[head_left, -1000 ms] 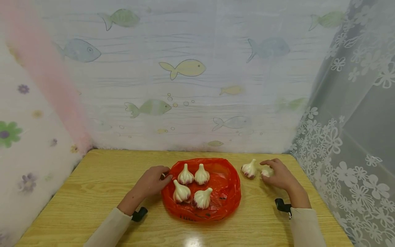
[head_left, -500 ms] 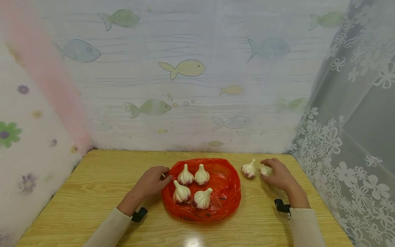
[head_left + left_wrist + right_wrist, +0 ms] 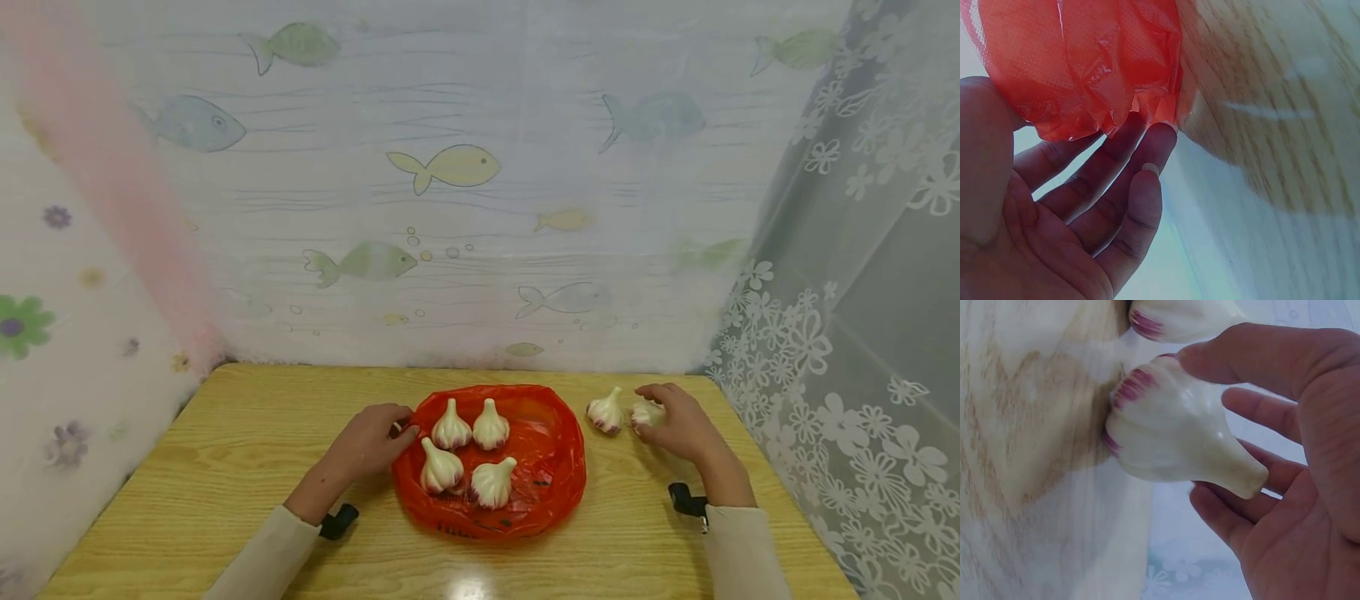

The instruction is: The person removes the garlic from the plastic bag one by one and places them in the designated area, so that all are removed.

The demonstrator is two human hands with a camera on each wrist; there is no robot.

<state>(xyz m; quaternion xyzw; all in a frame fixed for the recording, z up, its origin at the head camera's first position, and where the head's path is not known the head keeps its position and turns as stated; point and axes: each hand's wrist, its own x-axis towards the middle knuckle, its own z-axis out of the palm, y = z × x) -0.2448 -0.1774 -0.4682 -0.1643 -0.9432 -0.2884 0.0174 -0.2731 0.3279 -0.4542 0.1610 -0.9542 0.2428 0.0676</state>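
Observation:
A red plastic bag (image 3: 540, 433), its rim rolled into a bowl shape, stands on the table with several white, purple-streaked garlic bulbs (image 3: 491, 483) inside. At its left edge my left hand (image 3: 371, 442) holds the bag's rim; in the left wrist view the fingertips (image 3: 1160, 140) lie against the red plastic (image 3: 1085, 69). To the right of the bag, my right hand (image 3: 678, 425) is around another garlic bulb (image 3: 1166, 431) low at the table, thumb on its near side and fingers behind the neck. A second loose garlic bulb (image 3: 606, 412) sits just left of it.
The wooden table (image 3: 225, 467) meets a fish-patterned curtain (image 3: 465, 317) at the back. A flowered lace curtain (image 3: 810, 350) hangs on the right. Black wrist mounts (image 3: 686, 498) are strapped below both hands.
The right hand's fingers and its garlic bulb have shifted very slightly. The left hand and the bag have stayed in place.

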